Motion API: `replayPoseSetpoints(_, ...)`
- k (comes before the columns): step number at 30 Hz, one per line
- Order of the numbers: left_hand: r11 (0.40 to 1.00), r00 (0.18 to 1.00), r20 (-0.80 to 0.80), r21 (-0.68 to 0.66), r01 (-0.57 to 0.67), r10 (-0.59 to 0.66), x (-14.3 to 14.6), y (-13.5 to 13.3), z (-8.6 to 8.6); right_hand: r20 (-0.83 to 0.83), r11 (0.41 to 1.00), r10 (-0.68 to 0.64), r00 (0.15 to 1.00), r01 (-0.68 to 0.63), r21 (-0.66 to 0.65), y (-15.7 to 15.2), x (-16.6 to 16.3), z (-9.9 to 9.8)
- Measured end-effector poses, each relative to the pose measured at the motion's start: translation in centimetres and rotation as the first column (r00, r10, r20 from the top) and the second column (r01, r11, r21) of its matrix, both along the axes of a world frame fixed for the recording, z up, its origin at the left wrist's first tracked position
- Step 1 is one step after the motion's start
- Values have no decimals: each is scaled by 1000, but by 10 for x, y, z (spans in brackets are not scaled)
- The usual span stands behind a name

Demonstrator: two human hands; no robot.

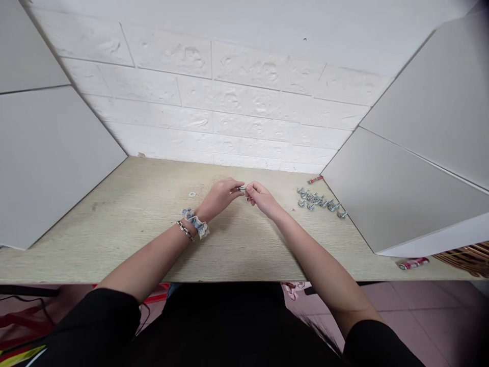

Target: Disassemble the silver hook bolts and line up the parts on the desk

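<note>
Over the middle of the tabletop, my two hands meet at a small metal bolt (241, 188). My left hand (222, 196) pinches one end of it between thumb and fingertips. The fingers of my right hand (260, 196) are closed at its other end, and whatever else they may hold there is hidden. A flat, light washer (192, 194) lies on the table to the left of my left hand. Off to the right of my right hand lies a cluster of several metal bolts (323, 202), apparently with washers on them.
The pale wooden table (244, 255) ends at a white brick-pattern wall (229, 112). Grey-white panels stand at the left (57, 163) and right (412, 188). One red battery-like cylinder (315, 179) lies behind the bolts, another (413, 263) near the front right edge, by a woven item (468, 260).
</note>
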State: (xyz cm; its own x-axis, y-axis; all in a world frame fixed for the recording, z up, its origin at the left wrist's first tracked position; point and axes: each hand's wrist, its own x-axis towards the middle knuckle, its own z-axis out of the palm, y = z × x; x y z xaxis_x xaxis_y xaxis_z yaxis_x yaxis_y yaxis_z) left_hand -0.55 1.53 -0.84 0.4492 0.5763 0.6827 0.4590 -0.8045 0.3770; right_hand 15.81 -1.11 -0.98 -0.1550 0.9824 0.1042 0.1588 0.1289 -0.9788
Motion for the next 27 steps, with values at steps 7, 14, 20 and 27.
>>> replayPoseSetpoints(7,922,998,57,-387,-14,39,0,-7,15,67,986,-38,997,27,166,3,5,-5)
replayPoseSetpoints(14,751,998,65,-659,46,-4,0,-19,30,37,983,30,999,-36,179,3,4,-5)
replayPoseSetpoints(20,780,999,49,-626,18,17,2,-19,28,-53,993,20,998,-13,119,-2,-1,1)
replayPoseSetpoints(27,959,997,-77,-281,-41,20,3,-15,17,33,994,29,999,-25,-104,-5,1,5)
